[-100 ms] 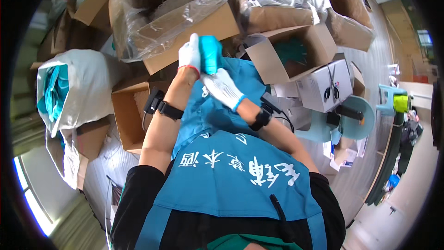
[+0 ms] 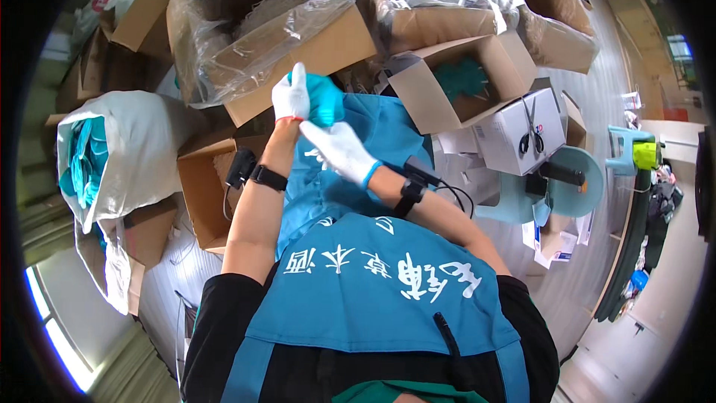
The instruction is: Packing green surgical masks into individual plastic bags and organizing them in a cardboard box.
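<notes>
In my left hand point(image 2: 292, 95), covered by a white knit glove with a red cuff, is a soft teal bundle point(image 2: 326, 98), its thumb pointing up along the side. The bundle's exact kind I cannot make out. My right hand point(image 2: 341, 148), gloved in white with a blue cuff, is just below it, its fingers extended toward my left wrist and holding nothing that shows. Beneath both hands lies the blue apron point(image 2: 358, 186) I wear.
Ahead stand a plastic-lined carton point(image 2: 313, 60), a carton of white packets point(image 2: 440, 26) and an open box point(image 2: 414, 93) with teal-green pieces inside. Scissors point(image 2: 531, 134) rest on a white box at right, by a light-blue stool point(image 2: 585, 198). At left is a white sack point(image 2: 142, 157) of teal pieces.
My right hand has drawn down and left, away from the bundle. My left hand and the bundle have shifted slightly left, and the bundle looks tilted differently.
</notes>
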Demonstrator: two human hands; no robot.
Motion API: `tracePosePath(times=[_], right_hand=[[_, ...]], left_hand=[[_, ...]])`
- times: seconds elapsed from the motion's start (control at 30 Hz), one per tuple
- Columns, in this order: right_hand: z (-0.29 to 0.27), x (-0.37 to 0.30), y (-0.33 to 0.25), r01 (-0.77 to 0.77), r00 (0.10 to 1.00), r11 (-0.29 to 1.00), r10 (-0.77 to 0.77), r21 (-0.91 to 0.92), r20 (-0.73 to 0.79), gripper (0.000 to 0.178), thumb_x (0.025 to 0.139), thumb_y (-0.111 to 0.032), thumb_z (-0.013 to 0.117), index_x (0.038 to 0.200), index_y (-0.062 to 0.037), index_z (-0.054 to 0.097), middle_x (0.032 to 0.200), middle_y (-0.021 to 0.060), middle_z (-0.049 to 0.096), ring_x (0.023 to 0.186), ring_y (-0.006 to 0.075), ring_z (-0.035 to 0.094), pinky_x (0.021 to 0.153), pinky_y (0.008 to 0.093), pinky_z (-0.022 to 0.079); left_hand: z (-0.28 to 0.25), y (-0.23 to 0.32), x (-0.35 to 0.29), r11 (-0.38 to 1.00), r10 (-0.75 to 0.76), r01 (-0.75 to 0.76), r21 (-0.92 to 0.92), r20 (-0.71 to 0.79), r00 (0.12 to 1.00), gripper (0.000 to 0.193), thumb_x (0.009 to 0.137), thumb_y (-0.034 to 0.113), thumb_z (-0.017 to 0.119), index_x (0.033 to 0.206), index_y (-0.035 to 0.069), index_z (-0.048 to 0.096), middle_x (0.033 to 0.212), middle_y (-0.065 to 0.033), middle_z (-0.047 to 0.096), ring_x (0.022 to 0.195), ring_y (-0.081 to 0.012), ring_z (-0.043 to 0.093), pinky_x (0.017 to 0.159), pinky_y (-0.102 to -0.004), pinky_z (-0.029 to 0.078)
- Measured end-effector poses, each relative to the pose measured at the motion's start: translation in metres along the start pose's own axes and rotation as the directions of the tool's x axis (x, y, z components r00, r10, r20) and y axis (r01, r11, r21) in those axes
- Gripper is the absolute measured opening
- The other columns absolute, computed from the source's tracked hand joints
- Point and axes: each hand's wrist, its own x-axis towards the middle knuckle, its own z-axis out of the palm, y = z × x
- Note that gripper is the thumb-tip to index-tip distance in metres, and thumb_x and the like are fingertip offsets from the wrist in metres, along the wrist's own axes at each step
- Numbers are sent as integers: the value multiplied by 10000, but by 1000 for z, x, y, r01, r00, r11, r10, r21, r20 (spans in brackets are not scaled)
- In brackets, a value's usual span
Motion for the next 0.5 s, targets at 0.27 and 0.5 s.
tracePosePath(times=[0.27, 0.5], right_hand=[[6, 2, 59, 317, 948, 791, -246, -524, 202, 361, 950, -295, 418, 831, -15, 614, 761, 249, 626, 742, 436, 602, 616, 485, 443], [-14, -35, 22, 182, 983, 840, -141, -512, 119, 365, 948, -289, 432, 843, -6, 637, 759, 247, 628, 753, 439, 613, 634, 457, 466]], left_hand=[[-24, -73, 1, 803, 133, -117, 584, 17, 991, 532, 934, 480, 457, 896, 3, 691, 929, -253, 653, 918, -428, 614, 827, -474, 471], [-10, -65, -5, 858, 78, -109, 501, 83, 993, 513, 927, 473, 483, 833, 14, 694, 833, -234, 657, 828, -408, 635, 748, -460, 487]])
